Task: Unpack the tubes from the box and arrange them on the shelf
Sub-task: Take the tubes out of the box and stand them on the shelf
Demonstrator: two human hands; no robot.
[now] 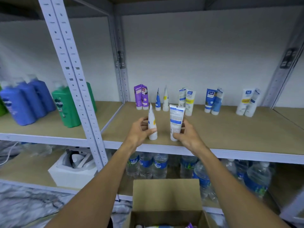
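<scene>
Two tubes upright on shelf: left hand grips one, right hand other.

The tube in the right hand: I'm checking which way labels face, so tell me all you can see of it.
The tube is white, soft plastic by its look, with blue bands and fine print facing the camera. It stands upright, cap end down and flat crimped end up, on the shelf near its front edge. The right hand grips its lower part, thumb in front.

Glossy plastic tubes; matt cardboard box; painted metal shelf w/ wood-look board.
</scene>
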